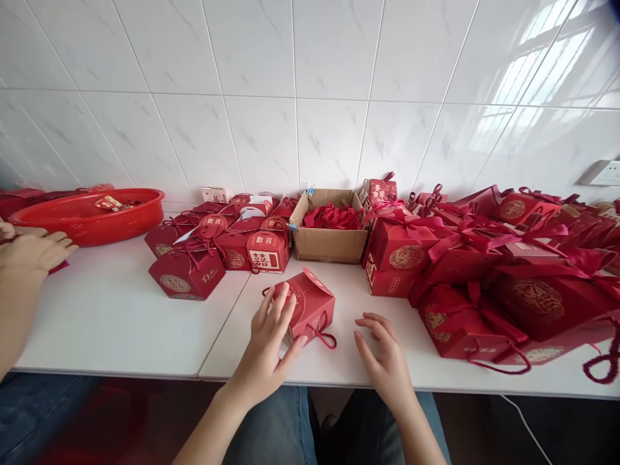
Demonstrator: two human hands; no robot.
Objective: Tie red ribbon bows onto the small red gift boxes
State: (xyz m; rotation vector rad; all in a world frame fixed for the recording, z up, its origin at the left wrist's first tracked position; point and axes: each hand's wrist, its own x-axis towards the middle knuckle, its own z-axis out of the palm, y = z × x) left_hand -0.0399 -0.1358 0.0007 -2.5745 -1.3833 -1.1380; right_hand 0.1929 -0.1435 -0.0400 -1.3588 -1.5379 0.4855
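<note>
A small red gift box (312, 303) with a cord handle lies tipped on the white table (126, 323) in front of me. My left hand (268, 342) rests against its near left side, fingers stretched out over it. My right hand (382, 352) hovers just right of the box, fingers loosely curled and apart, holding nothing. The box's red cord (325, 336) loops onto the table between my hands.
A cardboard box (329, 242) of red ribbons stands behind. Folded red boxes (217, 248) cluster at back left, larger ribboned red boxes (484, 278) pile at right. A red basket (92, 216) sits far left, where another person's hand (33, 252) rests.
</note>
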